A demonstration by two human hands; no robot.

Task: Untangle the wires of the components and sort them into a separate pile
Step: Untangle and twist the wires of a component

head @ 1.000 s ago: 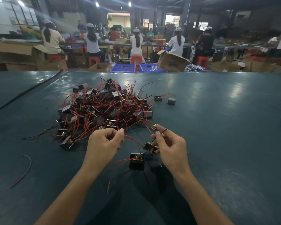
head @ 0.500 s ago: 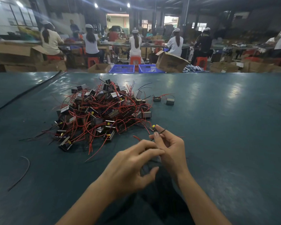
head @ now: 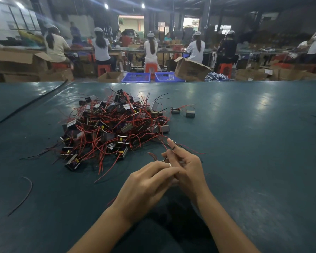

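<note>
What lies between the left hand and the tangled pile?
Head view: stray red wire ends trailing from the pile over the green table; nothing else before the left hand.

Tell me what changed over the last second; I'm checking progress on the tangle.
The left hand let go of the red wire and moved right to the right hand, now lying against it and covering the two components seen between them before. Whether it grips anything cannot be seen. The right hand still pinches the black wire; the pile stayed put.
</note>
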